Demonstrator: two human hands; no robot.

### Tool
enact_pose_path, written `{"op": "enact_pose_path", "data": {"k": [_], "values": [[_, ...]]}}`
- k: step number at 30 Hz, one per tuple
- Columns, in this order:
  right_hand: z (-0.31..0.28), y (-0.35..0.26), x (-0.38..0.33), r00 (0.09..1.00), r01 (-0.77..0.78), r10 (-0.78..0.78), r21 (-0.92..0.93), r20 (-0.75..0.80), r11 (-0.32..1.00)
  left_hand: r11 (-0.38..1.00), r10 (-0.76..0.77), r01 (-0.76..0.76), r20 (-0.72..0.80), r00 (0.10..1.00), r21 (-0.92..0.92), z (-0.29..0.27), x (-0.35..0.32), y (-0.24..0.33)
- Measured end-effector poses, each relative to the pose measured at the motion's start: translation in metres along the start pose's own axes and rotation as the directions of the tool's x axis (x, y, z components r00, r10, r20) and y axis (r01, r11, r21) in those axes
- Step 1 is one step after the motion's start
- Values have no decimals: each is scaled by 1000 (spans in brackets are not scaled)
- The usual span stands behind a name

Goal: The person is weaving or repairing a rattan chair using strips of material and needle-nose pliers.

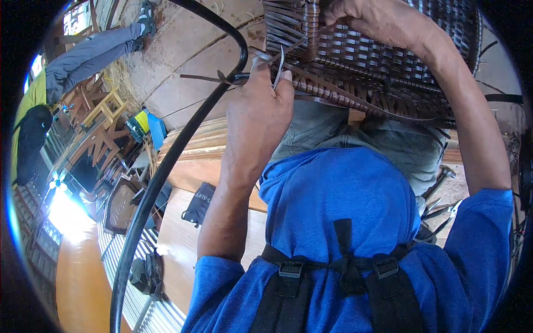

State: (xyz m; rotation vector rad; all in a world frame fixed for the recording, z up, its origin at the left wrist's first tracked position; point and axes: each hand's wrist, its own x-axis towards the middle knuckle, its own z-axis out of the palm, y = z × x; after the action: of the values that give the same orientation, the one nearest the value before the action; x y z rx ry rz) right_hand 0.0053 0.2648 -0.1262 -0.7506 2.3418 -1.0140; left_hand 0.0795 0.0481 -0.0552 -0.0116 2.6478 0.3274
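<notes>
A dark brown woven wicker piece lies across my lap, its edge bars wrapped in glossy strips. My left hand is closed around a silver metal hand tool with curved arms; whether it is scissors or pincers, I cannot tell. Loose brown strip ends fan out just beyond that tool. A thin brown strip sticks out left of the left hand. My right hand reaches over the weave, fingers curled in beside a wrapped bar; what they grip is hidden.
A thick black curved tube passes left of my left forearm. A wooden bench is beside my lap, with a black pouch near it. Tools lie at right. Another person's legs and wooden frames are at far left.
</notes>
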Motion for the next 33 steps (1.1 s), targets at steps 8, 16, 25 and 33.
{"op": "enact_pose_path", "data": {"k": [8,16,25,33], "values": [[-6,15,13,963,222,-254,277,84,935,999,5,-5,8,1000,-42,1,-2,0],[-8,3,22,933,-155,-14,438,361,886,951,69,-82,-55,996,-297,5,-13,-12],[13,-1,25,963,-130,152,-113,221,985,917,64,-134,-194,979,-376,9,-56,-27],[68,21,33,994,-84,71,-159,-85,984,948,286,-248,-192,939,201,-2,-23,-13]]}}
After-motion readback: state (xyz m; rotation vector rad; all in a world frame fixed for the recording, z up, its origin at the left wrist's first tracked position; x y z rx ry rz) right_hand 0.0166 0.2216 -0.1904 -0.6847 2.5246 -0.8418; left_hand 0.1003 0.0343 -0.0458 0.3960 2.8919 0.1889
